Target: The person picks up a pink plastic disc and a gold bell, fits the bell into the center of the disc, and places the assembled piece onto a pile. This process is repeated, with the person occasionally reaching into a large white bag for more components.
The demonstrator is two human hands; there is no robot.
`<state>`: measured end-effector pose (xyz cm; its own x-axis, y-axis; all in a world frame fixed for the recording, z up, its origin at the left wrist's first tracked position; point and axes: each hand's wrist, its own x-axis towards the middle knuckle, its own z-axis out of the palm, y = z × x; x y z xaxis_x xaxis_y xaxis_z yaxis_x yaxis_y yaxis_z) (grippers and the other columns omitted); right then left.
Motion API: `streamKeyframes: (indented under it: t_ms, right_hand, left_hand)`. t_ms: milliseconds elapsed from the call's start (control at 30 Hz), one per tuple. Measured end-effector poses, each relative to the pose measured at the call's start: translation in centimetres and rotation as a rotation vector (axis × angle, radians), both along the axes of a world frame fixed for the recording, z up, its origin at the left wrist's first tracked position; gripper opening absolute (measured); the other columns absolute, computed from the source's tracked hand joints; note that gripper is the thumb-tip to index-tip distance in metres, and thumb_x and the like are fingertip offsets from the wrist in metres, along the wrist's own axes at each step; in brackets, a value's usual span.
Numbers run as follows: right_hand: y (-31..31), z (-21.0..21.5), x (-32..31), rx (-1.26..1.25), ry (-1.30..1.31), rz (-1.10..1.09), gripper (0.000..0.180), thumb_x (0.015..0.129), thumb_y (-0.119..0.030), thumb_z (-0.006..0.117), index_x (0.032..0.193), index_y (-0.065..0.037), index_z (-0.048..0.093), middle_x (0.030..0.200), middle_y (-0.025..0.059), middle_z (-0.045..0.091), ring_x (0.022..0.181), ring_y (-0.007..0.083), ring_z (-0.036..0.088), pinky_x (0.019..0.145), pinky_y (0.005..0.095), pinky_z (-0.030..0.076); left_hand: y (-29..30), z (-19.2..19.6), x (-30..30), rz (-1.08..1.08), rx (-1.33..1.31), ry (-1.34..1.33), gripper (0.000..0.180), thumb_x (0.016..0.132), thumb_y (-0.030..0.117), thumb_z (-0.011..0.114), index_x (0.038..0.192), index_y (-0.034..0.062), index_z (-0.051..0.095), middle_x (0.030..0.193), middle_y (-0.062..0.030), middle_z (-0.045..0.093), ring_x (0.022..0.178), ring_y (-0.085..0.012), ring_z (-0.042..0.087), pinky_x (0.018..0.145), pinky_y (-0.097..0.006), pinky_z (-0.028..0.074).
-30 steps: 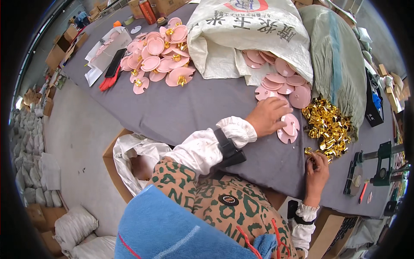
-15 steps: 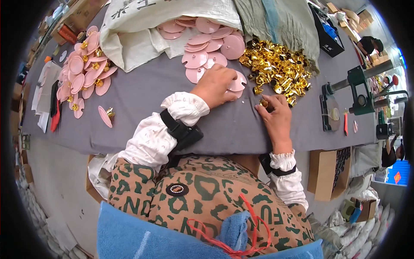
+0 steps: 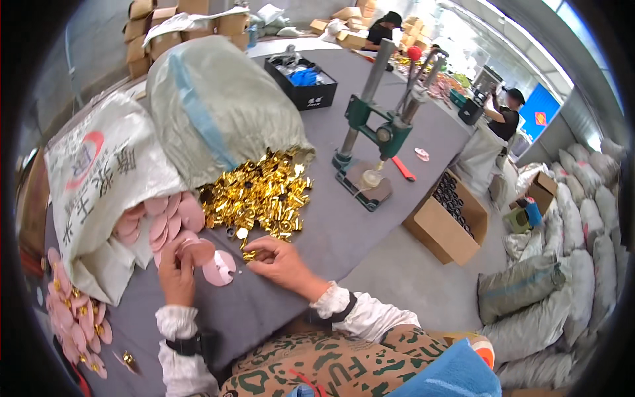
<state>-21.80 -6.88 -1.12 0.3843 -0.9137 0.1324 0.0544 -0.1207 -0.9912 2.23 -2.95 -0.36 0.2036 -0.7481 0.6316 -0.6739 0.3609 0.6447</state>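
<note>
My left hand (image 3: 176, 274) pinches a flat pink disc (image 3: 200, 251) by its edge, tilted just above the table. Close beside it, another pink disc (image 3: 219, 268) with a notch in its rim lies on the cloth. My right hand (image 3: 283, 264) is closed on a small shiny gold fitting (image 3: 249, 255), held between thumb and fingers. Just beyond it spreads a heap of gold fittings (image 3: 258, 195). More loose pink discs (image 3: 173, 218) spill from a white woven sack (image 3: 99, 192). At the lower left lies a pile of pink discs with gold fittings on them (image 3: 76, 317).
A green bench press (image 3: 370, 129) stands on the grey-covered table (image 3: 331, 245), a red-handled tool (image 3: 403, 169) beside it. Behind are a bulging green-grey sack (image 3: 218, 99) and a black box (image 3: 311, 92). Right, a carton of black rings (image 3: 430, 231) sits on the floor. Two people work farther off.
My view has swung to the right, bringing the press nearer the middle. My left hand has picked up a pink disc. My right hand still pinches a gold fitting.
</note>
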Motion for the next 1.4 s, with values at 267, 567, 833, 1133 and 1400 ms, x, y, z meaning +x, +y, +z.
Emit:
streamKeyframes:
  t_ms: [267, 567, 833, 1133, 1400]
  right_hand:
    - [1.4, 2.6, 1.0, -0.123, -0.238, 0.203, 0.03, 0.083, -0.001, 0.074, 0.113, -0.002, 0.07, 0.113, 0.0097, 0.069, 0.105, 0.0166, 0.065, 0.09, 0.0283, 0.052]
    - [2.7, 4.0, 0.0, -0.322, 0.077, 0.169, 0.026, 0.077, -0.003, 0.079, 0.102, 0.0, 0.072, 0.101, 0.0092, 0.073, 0.091, 0.0159, 0.069, 0.079, 0.0291, 0.055]
    - [3.6, 3.7, -0.5, 0.177, -0.159, 0.241, 0.031, 0.083, 0.004, 0.073, 0.114, 0.003, 0.067, 0.1, 0.0092, 0.071, 0.084, 0.0114, 0.067, 0.076, 0.024, 0.055]
    - [3.6, 4.8, 0.6, -0.45, 0.146, 0.147, 0.029, 0.08, 0.003, 0.076, 0.109, 0.0, 0.07, 0.103, 0.0092, 0.072, 0.089, 0.0147, 0.07, 0.076, 0.0253, 0.056]
    - [2.7, 5.5, 3.0, 0.318, 0.016, 0.264, 0.027, 0.084, -0.001, 0.073, 0.11, 0.005, 0.068, 0.095, 0.0087, 0.071, 0.081, 0.0139, 0.069, 0.07, 0.0257, 0.057]
  left_hand:
    - [3.1, 0.5, -4.3, -0.617, 0.6, 1.382, 0.036, 0.084, 0.007, 0.075, 0.114, 0.0072, 0.057, 0.089, -0.0057, 0.064, 0.061, -0.0142, 0.059, 0.053, -0.022, 0.049]
    - [5.5, 2.0, -5.0, -0.534, 0.757, 1.29, 0.039, 0.086, 0.002, 0.065, 0.123, 0.0015, 0.052, 0.096, -0.0041, 0.06, 0.064, -0.0094, 0.056, 0.048, -0.021, 0.043]
    - [5.9, 0.6, -6.0, -0.832, 0.746, 1.761, 0.046, 0.087, 0.0, 0.068, 0.13, 0.0054, 0.053, 0.092, -0.0062, 0.061, 0.072, -0.0121, 0.061, 0.057, -0.019, 0.052]
    - [6.6, 1.6, -4.8, -0.789, 0.718, 1.603, 0.032, 0.092, 0.016, 0.069, 0.12, 0.0063, 0.057, 0.09, -0.0006, 0.061, 0.074, -0.0098, 0.057, 0.06, -0.021, 0.047]
    - [6.4, 1.6, -2.2, -0.548, 0.744, 1.375, 0.044, 0.088, 0.007, 0.071, 0.13, 0.004, 0.056, 0.097, -0.004, 0.066, 0.077, -0.0111, 0.063, 0.062, -0.022, 0.051]
